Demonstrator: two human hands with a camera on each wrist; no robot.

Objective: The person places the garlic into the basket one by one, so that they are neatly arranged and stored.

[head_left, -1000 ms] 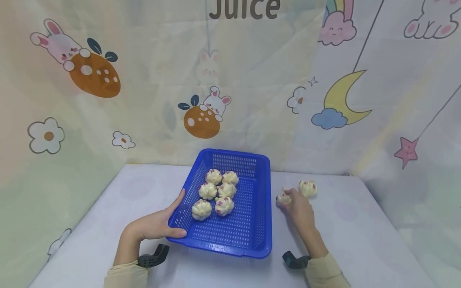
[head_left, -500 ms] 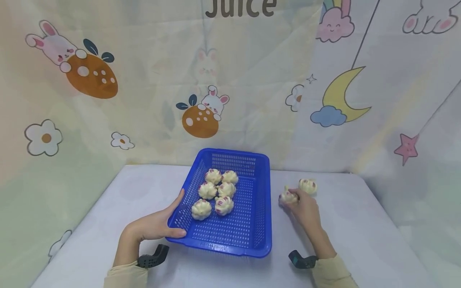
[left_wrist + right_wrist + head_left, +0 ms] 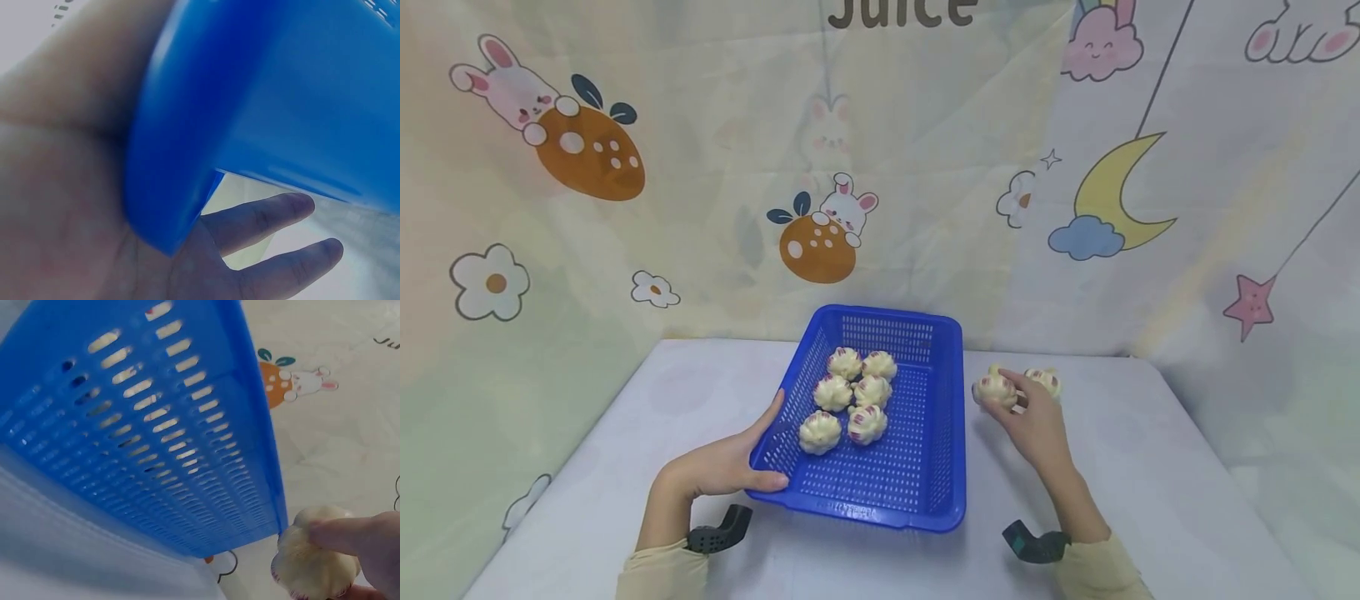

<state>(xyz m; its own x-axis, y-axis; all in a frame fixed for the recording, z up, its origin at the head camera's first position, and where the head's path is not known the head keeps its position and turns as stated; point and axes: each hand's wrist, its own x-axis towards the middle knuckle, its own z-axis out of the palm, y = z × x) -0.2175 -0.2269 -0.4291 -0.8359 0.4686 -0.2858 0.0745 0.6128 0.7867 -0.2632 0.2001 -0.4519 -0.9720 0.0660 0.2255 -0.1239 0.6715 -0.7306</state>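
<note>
A blue plastic basket [image 3: 917, 450] with slotted walls sits tilted in front of me. My left hand [image 3: 726, 467] grips its near left corner, thumb over the rim. In the left wrist view two fingers [image 3: 294, 269] stretch out below the basket's edge. Right of the basket, my right hand [image 3: 1037, 425] pinches a cream garlic bulb [image 3: 995, 390] with purple streaks. That bulb [image 3: 315, 562] shows close beside the basket's wall [image 3: 156, 425] in the right wrist view. Several garlic bulbs [image 3: 833, 392] lie in the basket's left half.
Another garlic bulb [image 3: 1045, 382] lies on the white table [image 3: 1120, 467], just behind my right hand and partly hidden by it. A printed cloth [image 3: 925, 208] hangs behind the table. Dark devices [image 3: 722, 531] are strapped at both wrists.
My right hand has shifted slightly right, then up and away from me, with the pinched garlic bulb. The left hand and basket have stayed in place.
</note>
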